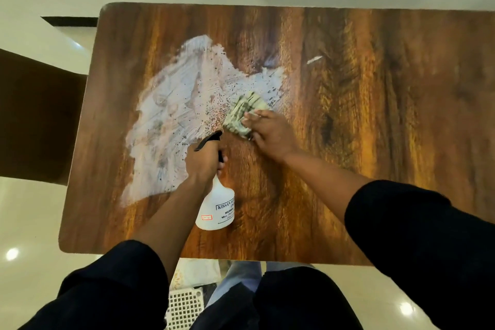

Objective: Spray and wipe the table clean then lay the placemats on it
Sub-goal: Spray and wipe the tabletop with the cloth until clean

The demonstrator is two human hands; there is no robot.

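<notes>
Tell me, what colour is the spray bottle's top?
Black. The bottle is white with a black trigger top, seen in the head view.

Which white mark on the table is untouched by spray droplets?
The small white streak, alone right of the cloth. The big white smear on the left is speckled with dark droplets.

Wooden table [348, 142] seen from above; a wide whitish smear [171, 120] with dark specks is spread over its left half. White spray bottle [215, 206] is gripped at the black trigger head by the left hand [202, 162], nozzle aimed at the smear. A crumpled cloth [245, 114] is pressed to the tabletop under the right hand [270, 134], at the smear's right edge. Dark sleeves [417, 236] are worn. A white lattice mat [183, 308] is visible below the near table edge.
</notes>
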